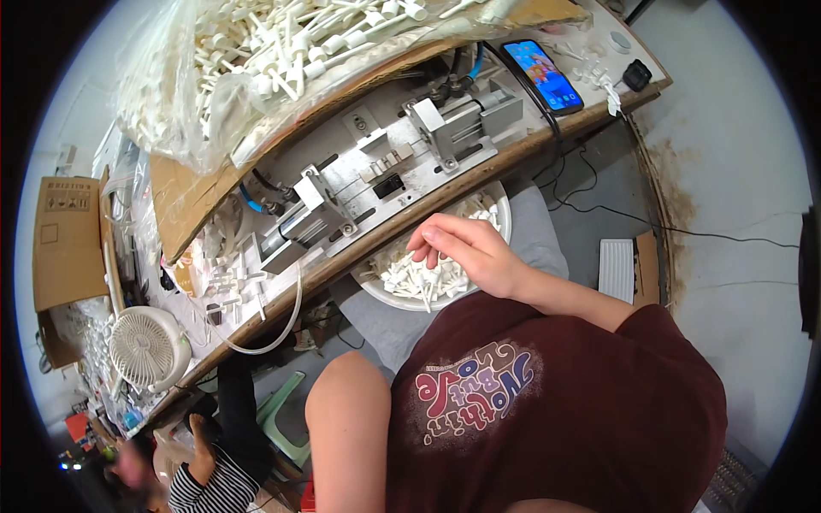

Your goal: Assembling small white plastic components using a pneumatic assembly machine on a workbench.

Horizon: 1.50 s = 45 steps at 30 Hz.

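My right hand hovers over a round white basin, its fingers curled and drawn together near the thumb. Whatever may lie between the fingertips is hidden by the hand. Below it, the basin holds many small white plastic stick-like pieces. Just past the hand, on the bench, stands a metal fixture with a left cylinder unit and a right cylinder unit. Between these units sits a small slotted metal holder. My left hand is out of view.
Beyond the fixture, a large plastic-lined carton is heaped with white stick pieces. A lit phone lies at the bench's right. At left are a white fan and a hose. Another person sits at lower left.
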{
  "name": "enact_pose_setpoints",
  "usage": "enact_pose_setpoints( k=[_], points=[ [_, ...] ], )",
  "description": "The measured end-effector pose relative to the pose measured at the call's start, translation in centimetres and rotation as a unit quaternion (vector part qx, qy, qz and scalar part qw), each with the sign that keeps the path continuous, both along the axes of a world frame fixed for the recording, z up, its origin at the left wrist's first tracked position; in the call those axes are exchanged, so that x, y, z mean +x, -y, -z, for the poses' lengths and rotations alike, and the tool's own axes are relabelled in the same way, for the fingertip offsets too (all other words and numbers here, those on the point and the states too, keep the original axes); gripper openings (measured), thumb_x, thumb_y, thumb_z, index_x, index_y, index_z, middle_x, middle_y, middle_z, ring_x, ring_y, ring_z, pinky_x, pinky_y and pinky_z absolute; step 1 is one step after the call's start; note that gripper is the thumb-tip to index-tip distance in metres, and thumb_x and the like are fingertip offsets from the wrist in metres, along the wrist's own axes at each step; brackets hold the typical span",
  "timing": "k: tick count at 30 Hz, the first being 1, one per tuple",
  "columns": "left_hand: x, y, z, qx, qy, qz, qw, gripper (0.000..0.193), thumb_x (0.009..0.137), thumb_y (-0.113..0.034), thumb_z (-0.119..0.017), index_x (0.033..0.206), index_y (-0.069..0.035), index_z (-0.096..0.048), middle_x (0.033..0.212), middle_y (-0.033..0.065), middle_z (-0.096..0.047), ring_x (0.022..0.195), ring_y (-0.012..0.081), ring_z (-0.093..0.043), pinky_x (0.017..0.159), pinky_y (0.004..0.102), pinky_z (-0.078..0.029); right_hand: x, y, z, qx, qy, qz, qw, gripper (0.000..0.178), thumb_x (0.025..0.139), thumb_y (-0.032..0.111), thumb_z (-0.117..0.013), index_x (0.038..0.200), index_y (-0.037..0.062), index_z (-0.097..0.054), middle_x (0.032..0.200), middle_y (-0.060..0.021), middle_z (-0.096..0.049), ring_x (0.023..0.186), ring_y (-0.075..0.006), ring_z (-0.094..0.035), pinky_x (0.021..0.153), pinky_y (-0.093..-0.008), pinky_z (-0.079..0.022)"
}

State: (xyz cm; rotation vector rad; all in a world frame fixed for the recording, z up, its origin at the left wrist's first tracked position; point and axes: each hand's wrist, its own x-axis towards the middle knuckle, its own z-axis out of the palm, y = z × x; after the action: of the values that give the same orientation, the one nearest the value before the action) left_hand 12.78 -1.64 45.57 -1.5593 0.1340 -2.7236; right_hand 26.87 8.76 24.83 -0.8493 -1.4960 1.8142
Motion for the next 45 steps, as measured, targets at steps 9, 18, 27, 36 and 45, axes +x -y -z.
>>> enact_pose_setpoints(
  k=[9, 18, 27, 36, 45],
  points=[
    [0.8, -1.2, 0.9, -0.019, -0.013, -0.051, 0.998, 0.005, 0.087, -0.003, -0.054, 0.093, -0.003, -0.055, 0.091, 0.0034, -0.051, 0.081, 0.0148, -0.053, 0.067, 0.0266, -0.046, -0.8, 0.8, -0.2, 0.017, -0.014, 0.015, 1.0, 0.03, 0.102, 0.022, -0.047, 0.1, -0.0017, -0.064, 0.089, -0.0078, -0.067, 0.079, -0.0118, -0.063, 0.073, -0.0268, -0.051],
    [1.7, -0.8, 1.2, 0.07, 0.02, -0.043, 0.996, 0.005, 0.09, -0.001, -0.051, 0.094, -0.003, -0.05, 0.091, 0.0039, -0.048, 0.082, 0.0168, -0.05, 0.073, 0.0287, -0.044, -1.3, 0.7, -0.6, 0.045, 0.001, -0.002, 0.999, 0.022, 0.1, 0.017, -0.051, 0.1, -0.0014, -0.063, 0.089, -0.0066, -0.068, 0.077, -0.0104, -0.062, 0.071, -0.0255, -0.051],
    [1.9, -0.2, 1.3, 0.031, 0.027, 0.011, 0.999, 0.007, 0.09, 0.0, -0.051, 0.096, -0.003, -0.05, 0.093, 0.0021, -0.048, 0.084, 0.0159, -0.05, 0.077, 0.0305, -0.044, -1.2, 0.7, -0.5, 0.065, 0.025, 0.0, 0.998, 0.019, 0.097, 0.017, -0.057, 0.1, -0.0001, -0.064, 0.087, -0.0053, -0.068, 0.076, -0.0102, -0.063, 0.07, -0.0254, -0.051],
    [1.1, 0.7, 2.1, -0.026, -0.04, -0.029, 0.998, 0.015, 0.091, 0.002, -0.051, 0.106, 0.001, -0.054, 0.099, 0.0061, -0.05, 0.09, 0.0194, -0.051, 0.081, 0.0347, -0.045, -0.9, -2.3, -2.6, 0.147, 0.008, 0.089, 0.985, 0.013, 0.093, 0.011, -0.06, 0.096, -0.0008, -0.066, 0.083, -0.0049, -0.068, 0.073, -0.0097, -0.062, 0.068, -0.0263, -0.05],
    [1.2, -0.7, 5.2, 0.095, -0.078, -0.185, 0.975, 0.024, 0.092, -0.004, -0.057, 0.115, 0.002, -0.056, 0.1, 0.0053, -0.052, 0.083, 0.0126, -0.05, 0.066, 0.0288, -0.042, -6.0, -15.5, -8.4, 0.621, 0.159, 0.16, 0.75, 0.016, 0.08, 0.003, -0.063, 0.096, 0.0057, -0.065, 0.094, -0.0035, -0.066, 0.089, -0.0217, -0.064, 0.073, -0.0333, -0.053]
  ],
)
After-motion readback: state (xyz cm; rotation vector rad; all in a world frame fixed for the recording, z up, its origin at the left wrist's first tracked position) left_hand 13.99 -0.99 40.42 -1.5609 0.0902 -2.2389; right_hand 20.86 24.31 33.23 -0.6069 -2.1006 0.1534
